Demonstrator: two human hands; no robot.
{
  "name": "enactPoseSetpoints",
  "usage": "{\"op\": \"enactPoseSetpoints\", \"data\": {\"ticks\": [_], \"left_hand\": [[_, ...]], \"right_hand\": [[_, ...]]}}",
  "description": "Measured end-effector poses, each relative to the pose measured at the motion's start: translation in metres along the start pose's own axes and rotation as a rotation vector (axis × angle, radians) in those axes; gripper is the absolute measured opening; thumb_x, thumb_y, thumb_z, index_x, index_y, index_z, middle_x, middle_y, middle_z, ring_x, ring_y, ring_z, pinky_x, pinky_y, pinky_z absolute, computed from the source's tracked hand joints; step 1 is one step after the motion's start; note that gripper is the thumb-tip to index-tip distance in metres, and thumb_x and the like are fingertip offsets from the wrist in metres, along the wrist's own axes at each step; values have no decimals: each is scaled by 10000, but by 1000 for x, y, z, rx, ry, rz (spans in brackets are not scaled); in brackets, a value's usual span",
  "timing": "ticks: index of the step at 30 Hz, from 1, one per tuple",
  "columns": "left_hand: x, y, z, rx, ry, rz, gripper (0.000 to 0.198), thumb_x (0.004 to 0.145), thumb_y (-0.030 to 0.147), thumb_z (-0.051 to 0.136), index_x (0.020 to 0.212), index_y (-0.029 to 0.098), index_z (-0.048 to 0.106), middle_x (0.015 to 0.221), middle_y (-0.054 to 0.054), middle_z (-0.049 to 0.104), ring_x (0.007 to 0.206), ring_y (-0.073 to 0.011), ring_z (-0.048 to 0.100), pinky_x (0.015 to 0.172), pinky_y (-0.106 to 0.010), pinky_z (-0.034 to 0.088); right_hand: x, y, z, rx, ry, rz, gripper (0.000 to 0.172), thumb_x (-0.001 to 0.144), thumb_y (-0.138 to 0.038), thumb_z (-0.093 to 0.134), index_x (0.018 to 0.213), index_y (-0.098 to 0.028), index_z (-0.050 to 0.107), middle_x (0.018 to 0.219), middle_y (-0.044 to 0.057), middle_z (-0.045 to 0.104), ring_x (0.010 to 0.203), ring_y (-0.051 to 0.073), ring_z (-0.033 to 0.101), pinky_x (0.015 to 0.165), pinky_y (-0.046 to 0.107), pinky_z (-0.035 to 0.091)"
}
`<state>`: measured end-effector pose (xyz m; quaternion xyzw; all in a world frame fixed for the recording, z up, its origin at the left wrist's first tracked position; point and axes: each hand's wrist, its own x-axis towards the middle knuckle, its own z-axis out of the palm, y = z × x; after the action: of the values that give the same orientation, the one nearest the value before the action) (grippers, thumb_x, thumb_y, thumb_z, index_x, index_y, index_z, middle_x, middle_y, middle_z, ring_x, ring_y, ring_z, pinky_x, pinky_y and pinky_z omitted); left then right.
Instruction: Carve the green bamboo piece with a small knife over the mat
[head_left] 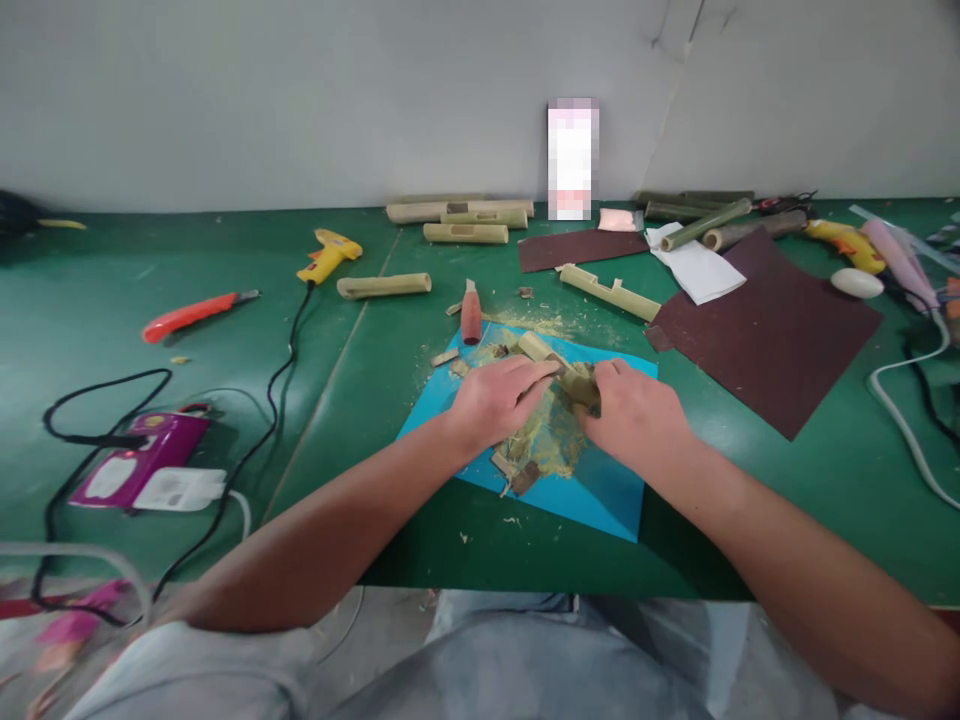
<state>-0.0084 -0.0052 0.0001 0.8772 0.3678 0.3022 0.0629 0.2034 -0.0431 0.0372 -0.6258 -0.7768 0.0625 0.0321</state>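
Over a blue sheet [600, 508] covered in shavings, both of my hands are closed on one short bamboo piece [536, 348]. My left hand [499, 400] grips its middle from the left, with the fingers folded over it. Its near right end is held by my right hand [634, 412], whose fingers wrap a darker part that may be sandpaper. Small brown scraps [525, 478] and yellowish shavings [566, 455] lie beneath and around the hands. A red-handled tool [471, 315] rests just behind the sheet's left part.
On the green table [322, 530] are a red cutter [191, 316], a yellow glue gun [330, 256], a purple power strip [146, 460] with cables, cut bamboo tubes [610, 292], brown sandpaper [780, 350] and white paper [697, 265]. A blurred phone [574, 160] leans on the wall.
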Motion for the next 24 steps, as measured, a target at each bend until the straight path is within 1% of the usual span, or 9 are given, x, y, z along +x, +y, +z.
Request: {"op": "enactPoseSetpoints", "data": {"ticks": [3,5,8,11,15,20,24], "left_hand": [[0,0,0,-4,8,-15,269,1043,265,533,1221,185,718,978,-71,778,864,-174,730,750,-282,579],[0,1,1,-4,-19,-14,270,1044,263,533,1227,190,716,985,-69,779,867,-172,730,748,-281,579],[0,4,4,-3,-60,5,277,1046,257,525,1237,200,717,1028,-76,775,902,-180,733,739,-279,584],[-3,8,9,-17,-46,-7,277,1043,256,528,1216,181,730,996,-85,762,884,-188,733,719,-286,590],[-6,8,11,-120,-64,46,291,1055,241,493,1215,163,723,999,-95,755,910,-179,728,769,-293,607],[-3,2,8,-51,-33,68,294,1055,240,485,1206,153,722,985,-99,750,887,-182,722,757,-295,606],[-2,4,10,-68,-96,118,330,1068,241,440,1227,130,707,980,-108,741,892,-190,726,748,-297,610]], "right_hand": [[3,-1,4,70,-14,15,211,940,-376,556,990,-184,629,992,87,696,844,216,652,601,320,323],[4,-2,6,107,-29,9,214,943,-380,550,964,-186,638,989,83,698,825,205,644,608,321,333],[4,-4,7,118,-39,-11,235,966,-378,535,981,-175,652,1012,91,699,833,207,647,612,322,346],[4,-4,7,123,-57,-20,263,988,-397,531,989,-169,662,1008,100,702,858,218,656,625,320,366],[4,-3,6,124,-72,-28,268,1002,-391,532,996,-161,669,1002,112,709,882,228,664,644,321,390],[4,-4,3,73,-96,-55,294,1015,-388,514,1006,-148,684,1027,126,718,894,238,679,648,323,399],[4,-4,0,45,-110,-78,309,1033,-355,469,1026,-140,691,1046,132,723,892,236,684,651,323,404]]}}
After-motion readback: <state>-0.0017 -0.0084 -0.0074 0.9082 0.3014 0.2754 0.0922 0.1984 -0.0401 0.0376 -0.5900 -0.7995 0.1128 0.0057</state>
